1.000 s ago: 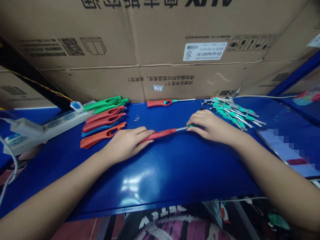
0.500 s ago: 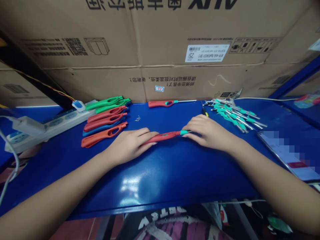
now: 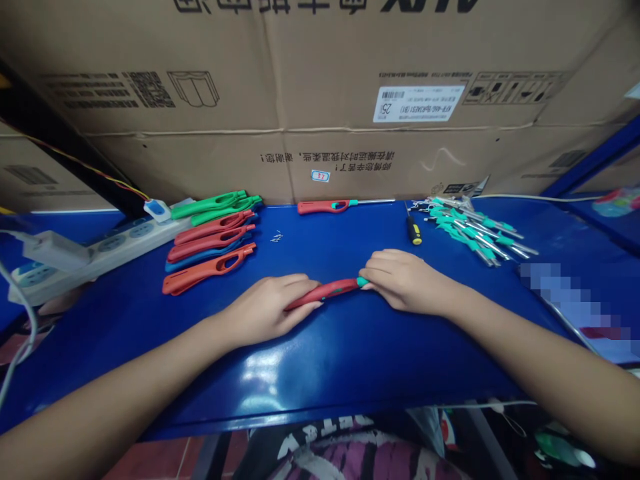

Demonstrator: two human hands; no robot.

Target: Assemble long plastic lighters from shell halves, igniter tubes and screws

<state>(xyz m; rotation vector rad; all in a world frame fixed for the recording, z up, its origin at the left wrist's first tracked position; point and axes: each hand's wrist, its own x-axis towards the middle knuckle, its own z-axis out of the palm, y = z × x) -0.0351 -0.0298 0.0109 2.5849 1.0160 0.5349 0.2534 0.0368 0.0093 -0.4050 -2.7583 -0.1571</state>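
Observation:
Above the blue table, both of my hands hold one red long-neck lighter [image 3: 333, 291]. My left hand [image 3: 270, 308] is closed around the rear of its handle. My right hand [image 3: 400, 280] pinches the teal collar at the front end, and its fingers hide any metal tube there. Behind my hands, a finished-looking red lighter [image 3: 323, 207] with a teal collar and metal tube lies by the cardboard. A yellow-and-black screwdriver [image 3: 415, 231] rests just beyond my right hand. Several small screws [image 3: 277, 237] lie loose beyond my left hand.
Left, handle shells lie in a row, including green [image 3: 215, 207], red [image 3: 215, 237] and orange [image 3: 209, 270] ones, beside a white power strip [image 3: 113, 241]. Right, metal tubes with teal parts [image 3: 467, 230] form a pile near a blurred phone [image 3: 575, 313]. Cardboard [image 3: 225, 160] stands behind.
Both hands have come slightly nearer to me with the red lighter. My right fingers have closed in on its teal collar, and the screwdriver behind that hand is now uncovered.

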